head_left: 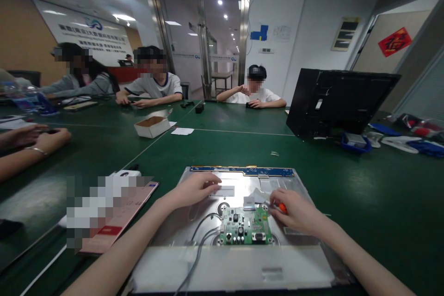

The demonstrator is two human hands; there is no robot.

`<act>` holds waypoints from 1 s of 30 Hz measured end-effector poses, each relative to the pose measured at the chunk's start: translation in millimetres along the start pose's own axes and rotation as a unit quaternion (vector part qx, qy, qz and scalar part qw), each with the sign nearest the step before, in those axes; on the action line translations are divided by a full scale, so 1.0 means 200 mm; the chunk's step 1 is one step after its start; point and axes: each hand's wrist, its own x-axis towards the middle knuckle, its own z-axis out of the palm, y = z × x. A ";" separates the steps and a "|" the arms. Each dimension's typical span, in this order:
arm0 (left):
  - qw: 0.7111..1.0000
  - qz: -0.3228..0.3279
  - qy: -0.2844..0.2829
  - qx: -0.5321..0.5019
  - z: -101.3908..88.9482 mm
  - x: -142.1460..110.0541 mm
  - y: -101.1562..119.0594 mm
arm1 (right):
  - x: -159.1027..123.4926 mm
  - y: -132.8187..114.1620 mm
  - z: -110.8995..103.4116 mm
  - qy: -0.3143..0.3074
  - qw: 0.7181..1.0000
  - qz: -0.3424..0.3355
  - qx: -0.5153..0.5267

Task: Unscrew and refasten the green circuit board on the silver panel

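An LCD panel (166,240) lies on its face in front of me, metal back up. A green circuit board (247,225) sits at its middle, with dark cables (199,249) running off its left side. Along the far edge runs a narrow blue circuit strip (222,170). My left hand (197,188) rests over the panel's upper left, fingers stretched out and holding nothing. Closed around an orange-handled tool (283,207), my right hand (294,210) is just right of the board's upper corner; the tool's tip is hidden. A crumpled whitish film (258,195) lies beside that hand.
A black monitor housing (340,101) stands at the right, near a blue tray (355,142). An open white box (152,124) and paper (182,131) lie ahead. Left are a pink folder (121,222) and another person's hands (52,141). Several people sit across the green table (236,145).
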 end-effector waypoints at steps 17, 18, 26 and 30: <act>0.997 0.026 -0.017 -0.064 0.05 -0.05 0.06 | -0.02 0.11 0.02 0.055 0.998 -0.005 0.008; 0.998 0.028 -0.013 -0.062 0.06 -0.05 0.07 | -0.02 0.12 0.02 0.056 0.998 0.000 0.005; 0.996 0.058 -0.008 -0.067 0.11 -0.02 0.06 | 0.00 0.10 0.02 0.046 0.999 -0.009 -0.011; 0.997 0.022 -0.012 -0.079 0.07 -0.04 0.05 | 0.00 0.09 0.03 0.043 0.999 -0.017 -0.010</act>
